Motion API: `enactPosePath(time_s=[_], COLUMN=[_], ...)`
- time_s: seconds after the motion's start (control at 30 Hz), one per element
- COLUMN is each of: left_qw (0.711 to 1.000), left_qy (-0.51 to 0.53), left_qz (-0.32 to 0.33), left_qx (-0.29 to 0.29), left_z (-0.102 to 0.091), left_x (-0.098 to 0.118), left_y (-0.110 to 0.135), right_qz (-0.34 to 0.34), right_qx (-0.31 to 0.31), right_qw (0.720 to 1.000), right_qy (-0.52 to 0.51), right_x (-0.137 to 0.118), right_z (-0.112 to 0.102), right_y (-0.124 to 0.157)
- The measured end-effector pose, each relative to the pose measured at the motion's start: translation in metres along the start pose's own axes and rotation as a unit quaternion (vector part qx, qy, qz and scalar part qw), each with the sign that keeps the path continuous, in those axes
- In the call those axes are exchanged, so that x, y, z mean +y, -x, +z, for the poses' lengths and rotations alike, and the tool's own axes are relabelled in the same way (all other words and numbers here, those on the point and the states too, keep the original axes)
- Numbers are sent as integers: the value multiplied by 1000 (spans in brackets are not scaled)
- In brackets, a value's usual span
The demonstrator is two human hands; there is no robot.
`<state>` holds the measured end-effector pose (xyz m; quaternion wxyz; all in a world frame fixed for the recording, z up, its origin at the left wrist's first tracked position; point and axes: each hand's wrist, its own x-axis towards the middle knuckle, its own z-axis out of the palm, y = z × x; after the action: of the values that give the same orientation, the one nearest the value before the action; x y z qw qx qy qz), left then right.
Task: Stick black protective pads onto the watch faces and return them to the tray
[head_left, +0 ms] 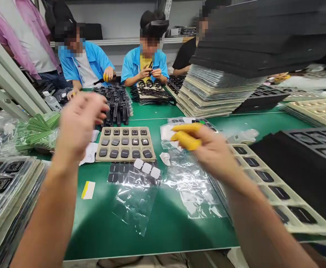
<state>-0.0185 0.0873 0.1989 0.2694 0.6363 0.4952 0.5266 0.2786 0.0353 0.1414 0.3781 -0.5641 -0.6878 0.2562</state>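
Observation:
My left hand [79,123] is raised and blurred above the green work mat [151,227], fingers apart and holding nothing visible. It is nearest a beige tray [125,159] of dark square pads. My right hand [207,154] hovers over a crumpled clear plastic bag [190,182], with yellow finger cots [185,136] on its fingers. Whether those fingers pinch anything is hidden. Between my hands lies a clear bag [135,199] of dark squares with white tabs. A beige tray of dark oblong pieces [263,182] lies under my right forearm.
Black straps [115,106] and tall stacks of trays [210,91] stand ahead. Black foam sheets [266,41] overhang at upper right. Green plastic combs [37,130] and stacked trays [3,182] are at left. Two co-workers in blue shirts [147,65] sit across the bench.

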Motion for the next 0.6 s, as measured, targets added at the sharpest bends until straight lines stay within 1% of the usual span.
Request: enactPosePath(time_s=[0.03,0.07,0.1,0.13,0.17,0.23,0.27,0.33,0.47,0.53,0.6], left_qw=[997,986,964,940,914,898,891,873,822,804,798], left_qy=[-58,-133,-206,-276,-338,-356,-361,-368,-392,-396,-390], left_qz=[-27,-50,-65,-73,-61,-37,-21,11,44,53,66], left_qx=[-39,-88,-156,-188,-216,-255,-275,-319,-410,-440,-455], left_z=[9,20,31,42,53,74,85,105,138,150,155], left_x=[-22,-44,-67,-87,-104,-129,-137,-146,-152,-153,-153], left_y=[2,6,10,14,17,19,17,7,-20,-30,-35], right_qz=[11,24,29,26,20,-8,-25,-58,-125,-167,-197], right_qx=[-35,-77,-118,-148,-168,-195,-200,-196,-178,-169,-158], right_qw=[999,995,987,977,969,961,960,961,960,955,949], right_qy=[24,59,109,153,182,198,195,188,174,178,187], right_x=[10,21,33,45,56,73,78,85,92,94,94], right_z=[17,36,55,74,92,118,127,137,139,138,138], right_y=[-5,-7,-7,-5,-1,11,16,25,27,23,17])
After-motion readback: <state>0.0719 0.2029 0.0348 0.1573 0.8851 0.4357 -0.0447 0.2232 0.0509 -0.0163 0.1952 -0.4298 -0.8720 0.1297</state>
